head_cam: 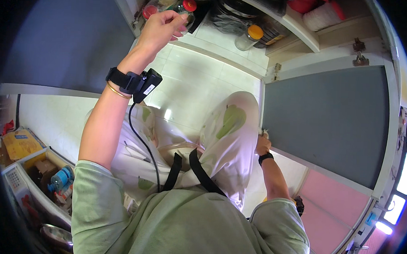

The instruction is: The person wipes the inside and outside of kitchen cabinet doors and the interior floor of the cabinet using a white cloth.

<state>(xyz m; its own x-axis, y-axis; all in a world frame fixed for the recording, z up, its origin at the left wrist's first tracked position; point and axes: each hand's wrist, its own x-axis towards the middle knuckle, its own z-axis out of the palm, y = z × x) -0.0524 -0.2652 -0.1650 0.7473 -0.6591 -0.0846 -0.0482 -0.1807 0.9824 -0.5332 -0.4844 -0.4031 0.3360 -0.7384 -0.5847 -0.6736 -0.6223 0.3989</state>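
My left hand [164,27] reaches into the open floor-level cabinet, fingers curled beside a glass jar with a red lid [189,5]. Part of that jar is hidden behind the fingers, and whether they touch it I cannot tell. A second red lid [149,11] shows just left of the hand. Farther right on the cabinet's tiled floor, a clear glass jar with a yellow lid [247,39] stands apart from both hands. Low beside my knee, my right hand [263,145] is closed around a small whitish thing [264,133], perhaps cloth, near the lower edge of the right cabinet door [324,121].
The left cabinet door [68,38] also stands open. Dark pots or bags [232,15] sit deep inside, below a shelf [288,22]. To my left are a bin [36,185] holding a blue-labelled bottle [62,178], and a metal bowl [56,235].
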